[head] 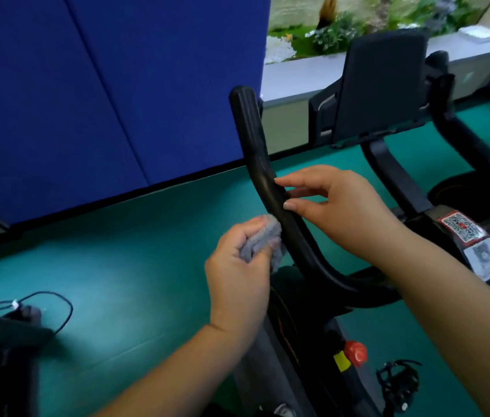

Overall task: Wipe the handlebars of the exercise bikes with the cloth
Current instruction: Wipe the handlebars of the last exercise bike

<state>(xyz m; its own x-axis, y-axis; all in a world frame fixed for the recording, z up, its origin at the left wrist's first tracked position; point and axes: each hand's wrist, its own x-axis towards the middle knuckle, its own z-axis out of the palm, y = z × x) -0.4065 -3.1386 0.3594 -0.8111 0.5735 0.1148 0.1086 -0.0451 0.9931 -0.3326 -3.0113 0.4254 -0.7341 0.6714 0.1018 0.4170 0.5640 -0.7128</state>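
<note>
Beside the blue padded wall panel, on the near bike's left handlebar, the left hand clenches a bunched grey cloth and presses it against the bar's outer side, about midway up. The right hand steadies the same bar from the other side, fingers nearly straight and touching it, grasping nothing. I judge the wiping under way: the upper grip and the right handlebar look untouched yet. Cloth is nubbly terry; bars are smooth, matte black, curved tubes with a ribbed end.
</note>
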